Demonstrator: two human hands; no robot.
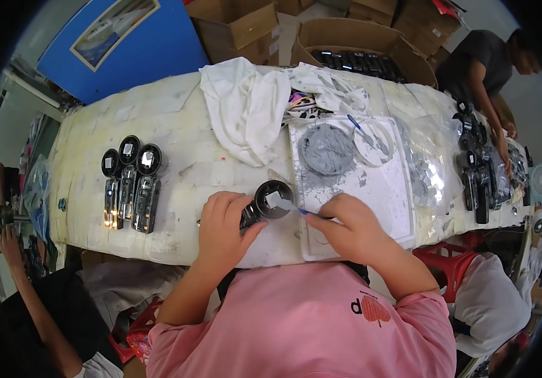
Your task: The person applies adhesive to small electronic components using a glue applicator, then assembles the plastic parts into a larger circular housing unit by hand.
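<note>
My left hand (222,225) is closed around the handle of a black device with a round, cup-like head (262,208), held tilted over the table's near edge. A pale square lies inside that head. In my right hand (354,228) is a small spatula (309,213), pinched by its blue handle. Its light blade reaches into the round head beside the pale square; whether it touches cannot be made out. Beyond my right hand, a round tub of grey paste (326,148) stands on a smeared white tray (381,214). Next to it lies a round white lid (373,143) with a blue-handled tool (360,128).
Several similar black devices (128,183) stand grouped at the left. White cloths (246,104) lie at the far middle. Clear plastic with small pale squares (425,170) is right of the tray. More black parts (480,170) lie near another person (485,69) at the far right.
</note>
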